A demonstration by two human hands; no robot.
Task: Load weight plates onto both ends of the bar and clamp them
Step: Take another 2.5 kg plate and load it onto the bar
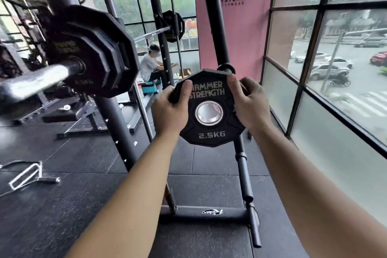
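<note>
Black rubber covers the small many-sided weight plate [209,109] held up at the centre of the frame, its flat face turned toward the camera. Pale gold lettering reads "HAMMER STRENGTH" across its upper half and "2.5KG" along its lower edge, and a shiny metal ring lines the round hole in its middle. The plate hangs in the air in front of the slanted black steel upright [217,33] of a storage rack, touching nothing but the hands.

The left hand [169,111] is closed around the plate's left edge, thumb laid over the front face beside the lettering and fingers curled behind the rim. The right hand [249,104] is closed on the plate's upper right edge in the same way, thumb on the front near the top and fingers wrapped behind. Both bare forearms reach up from the bottom of the frame.

In the upper left, blurred, the chrome barbell sleeve [37,79] points toward the camera with a stack of black many-sided plates [94,52] already on it; the outermost also reads "2.5KG". That bar end is well apart from the held plate. Dark rubber floor tiles [73,195] fill the lower frame, and a pink banner [240,27] hangs behind the rack.
</note>
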